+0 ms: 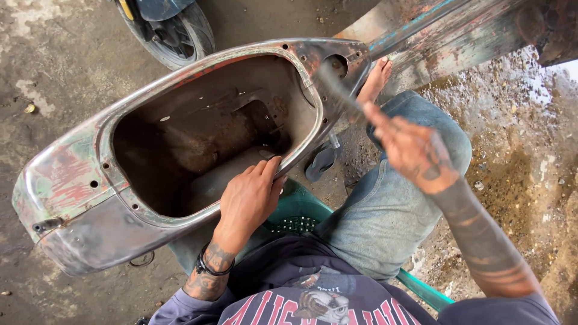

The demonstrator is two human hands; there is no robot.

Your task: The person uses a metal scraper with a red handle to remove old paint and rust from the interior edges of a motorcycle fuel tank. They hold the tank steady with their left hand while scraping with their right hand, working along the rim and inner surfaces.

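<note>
An old scooter body shell with worn, stripped paint lies open side up in front of me, its hollow inside rusty brown. My left hand grips the near rim of the opening, fingers curled over the edge. My right hand is raised at the right and blurred by motion. It holds a thin grey tool, also blurred, whose tip is at the shell's front rim near a round hole.
I sit on a green plastic stool, my right knee in blue jeans beside the shell. A sandal and a bare foot lie beneath. A scooter tyre stands behind. Dirty concrete floor, gritty debris at right.
</note>
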